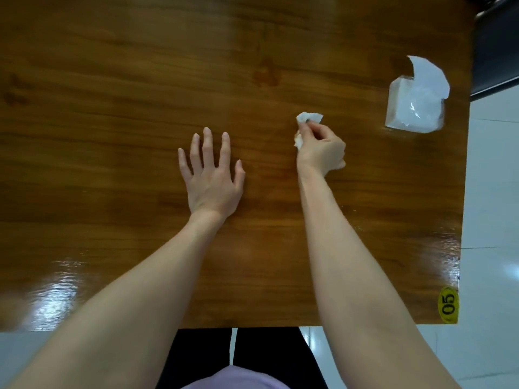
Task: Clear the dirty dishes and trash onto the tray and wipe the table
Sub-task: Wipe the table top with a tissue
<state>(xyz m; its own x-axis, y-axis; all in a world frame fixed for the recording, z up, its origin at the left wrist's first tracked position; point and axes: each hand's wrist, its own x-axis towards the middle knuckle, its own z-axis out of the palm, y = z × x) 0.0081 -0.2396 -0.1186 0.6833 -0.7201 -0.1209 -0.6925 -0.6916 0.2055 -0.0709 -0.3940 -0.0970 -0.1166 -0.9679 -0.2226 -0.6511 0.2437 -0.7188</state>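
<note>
Here I am, looking straight down on a glossy brown wood-grain table (112, 94) that fills nearly the whole view, light glaring off the near edge at seven o'clock and again at four. Pale tiled floor (491, 192) runs along the right side at three o'clock and under the near edge, and something dark, maybe a chair (497, 46), sits off the far corner at one o'clock. Count with me: one yellow oval sticker (448, 304) reading 05 on the near right corner at four o'clock, one darker smudge (266, 74) on the wood at twelve, one clear-wrapped tissue pack (415, 108) at two o'clock with a white sheet standing up out of it, and one crumpled tissue (309, 117), which is in my grip. Two hands, both bare-armed, both reaching out from six o'clock. My left hand (212, 178) lies palm down on the wood just left of centre, fingers straight and spread, holding nothing. My right hand (320, 148) is just right of centre, well short of the pack, knuckles up and fingers curled, pinching the crumpled tissue so one white end pokes out past my fingertips toward twelve and more shows beside the thumb; whether the wad is touching the tabletop I cannot tell.
</note>
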